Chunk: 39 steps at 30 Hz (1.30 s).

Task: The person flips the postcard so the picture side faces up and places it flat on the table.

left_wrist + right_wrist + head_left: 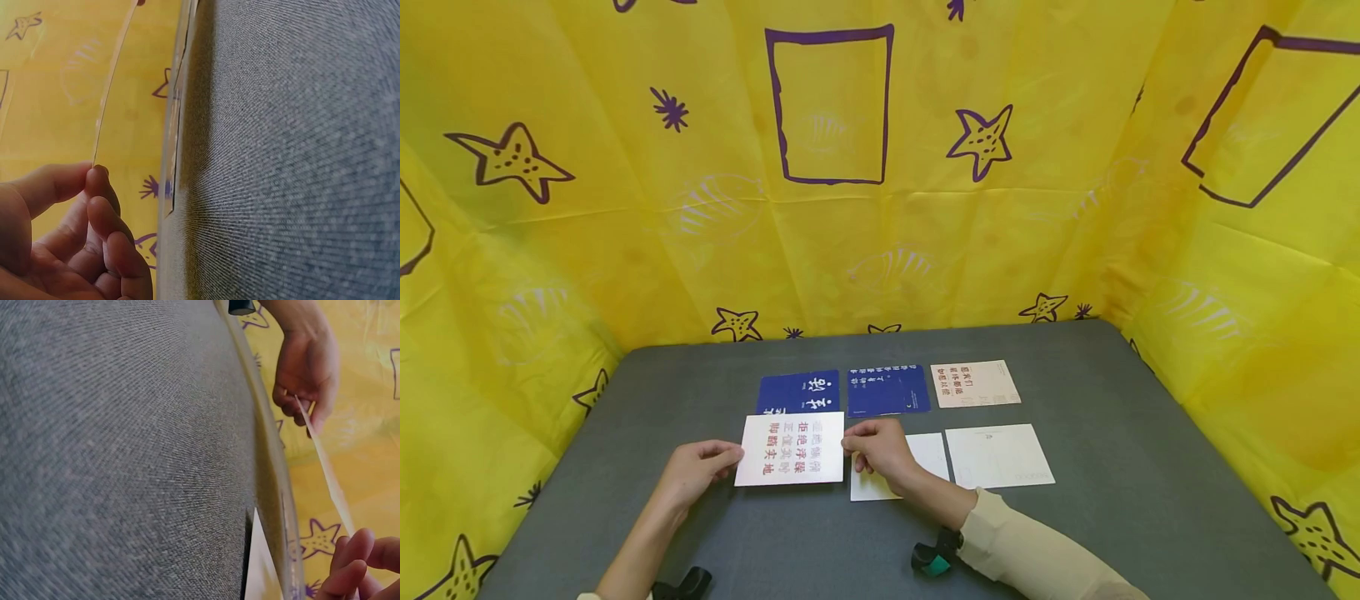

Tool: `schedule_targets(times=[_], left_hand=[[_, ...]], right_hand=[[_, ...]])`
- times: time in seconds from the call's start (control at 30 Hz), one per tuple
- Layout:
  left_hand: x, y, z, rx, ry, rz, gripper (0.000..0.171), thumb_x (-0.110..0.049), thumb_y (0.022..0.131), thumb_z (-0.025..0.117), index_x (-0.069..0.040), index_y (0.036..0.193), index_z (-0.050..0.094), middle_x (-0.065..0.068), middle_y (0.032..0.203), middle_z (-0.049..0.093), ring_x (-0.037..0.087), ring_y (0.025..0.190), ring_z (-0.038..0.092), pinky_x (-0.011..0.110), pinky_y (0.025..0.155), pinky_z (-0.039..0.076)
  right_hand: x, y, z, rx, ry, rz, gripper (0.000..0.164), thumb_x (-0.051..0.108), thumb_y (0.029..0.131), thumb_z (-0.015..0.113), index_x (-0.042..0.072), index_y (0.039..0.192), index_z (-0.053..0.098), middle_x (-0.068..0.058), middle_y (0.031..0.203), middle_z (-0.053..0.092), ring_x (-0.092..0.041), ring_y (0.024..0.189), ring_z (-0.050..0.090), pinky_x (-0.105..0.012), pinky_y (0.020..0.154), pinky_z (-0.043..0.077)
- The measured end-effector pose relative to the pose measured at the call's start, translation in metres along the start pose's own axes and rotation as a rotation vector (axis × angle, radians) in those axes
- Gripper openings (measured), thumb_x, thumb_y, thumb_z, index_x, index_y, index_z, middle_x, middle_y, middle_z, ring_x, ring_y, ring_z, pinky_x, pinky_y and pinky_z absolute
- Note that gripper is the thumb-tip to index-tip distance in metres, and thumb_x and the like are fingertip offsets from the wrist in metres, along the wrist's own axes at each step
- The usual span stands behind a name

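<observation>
Sleeve (1045, 542), pale: covers your right forearm. Band (936, 557), black with a green patch: at your right wrist. Second band (683, 585), black: by your left wrist. Left hand (700, 462): your thumb and forefinger pinch the left edge of the held card (790, 450), remaining fingers loosely curled. Right hand (880, 450): your thumb and fingertips pinch the same card's right edge, closed to its thickness. Held card, white, red and grey characters: raised off the table (805, 542) between your two hands, printed side showing, slightly bowed in the wrist views. White card (932, 452): flat, partly hidden by your right hand and wrist. Pale card (1000, 458): flat, just right of it. Farther row, from your left: blue card (793, 392), white characters, lower part hidden behind the held card; second blue card (887, 396), white writing along its top; cream card (991, 392), red characters. Table, dark grey: beneath the rows. Cloth (827, 221), yellow, purple starfish and outlines: hung as walls beyond the table.
</observation>
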<state>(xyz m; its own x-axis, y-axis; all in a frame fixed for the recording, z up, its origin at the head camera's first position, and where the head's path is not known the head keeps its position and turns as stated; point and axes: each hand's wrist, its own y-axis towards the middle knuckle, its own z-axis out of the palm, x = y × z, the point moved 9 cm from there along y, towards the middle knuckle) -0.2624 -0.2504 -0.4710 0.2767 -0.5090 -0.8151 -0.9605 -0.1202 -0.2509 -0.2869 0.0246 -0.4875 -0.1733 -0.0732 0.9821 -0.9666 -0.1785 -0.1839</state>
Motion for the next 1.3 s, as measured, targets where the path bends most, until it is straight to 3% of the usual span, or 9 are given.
schedule_targets(times=[0.4,0.77,0.93,1.3], left_hand=[[0.0,0.001,0.001,-0.004,-0.008,-0.006,0.032,-0.024,0.091,0.068,0.003,0.106,0.07,-0.002,0.08,0.066,0.013,0.074,0.056,0.027,0.069,0.046],[0.0,0.0,0.001,-0.011,-0.014,-0.005,0.031,-0.023,0.09,0.068,0.004,0.104,0.07,-0.003,0.076,0.065,0.012,0.073,0.055,0.026,0.067,0.046],[0.003,0.002,0.001,-0.013,0.011,-0.006,0.031,-0.023,0.09,0.069,0.004,0.104,0.07,-0.003,0.073,0.062,0.013,0.073,0.054,0.025,0.064,0.044],[0.004,0.004,-0.003,-0.002,0.111,0.031,0.024,-0.016,0.088,0.068,0.006,0.099,0.071,0.005,0.084,0.067,0.014,0.073,0.056,0.028,0.064,0.043]], right_hand=[[-0.003,0.001,-0.001,-0.021,-0.011,0.001,0.01,0.002,0.083,0.069,-0.006,0.089,0.072,-0.012,0.069,0.068,-0.01,0.042,0.048,-0.018,0.04,0.036],[-0.004,0.001,-0.001,-0.033,-0.021,-0.002,0.009,0.001,0.083,0.068,-0.006,0.086,0.072,-0.012,0.068,0.068,-0.009,0.041,0.047,-0.018,0.04,0.035],[-0.005,0.0,0.0,-0.018,-0.047,0.01,0.008,0.0,0.081,0.068,-0.006,0.084,0.072,-0.013,0.067,0.069,-0.009,0.039,0.047,-0.017,0.039,0.034],[-0.003,0.0,0.012,0.026,-0.127,0.035,0.005,-0.005,0.079,0.067,-0.008,0.081,0.072,-0.019,0.067,0.07,-0.006,0.035,0.046,-0.015,0.036,0.033]])
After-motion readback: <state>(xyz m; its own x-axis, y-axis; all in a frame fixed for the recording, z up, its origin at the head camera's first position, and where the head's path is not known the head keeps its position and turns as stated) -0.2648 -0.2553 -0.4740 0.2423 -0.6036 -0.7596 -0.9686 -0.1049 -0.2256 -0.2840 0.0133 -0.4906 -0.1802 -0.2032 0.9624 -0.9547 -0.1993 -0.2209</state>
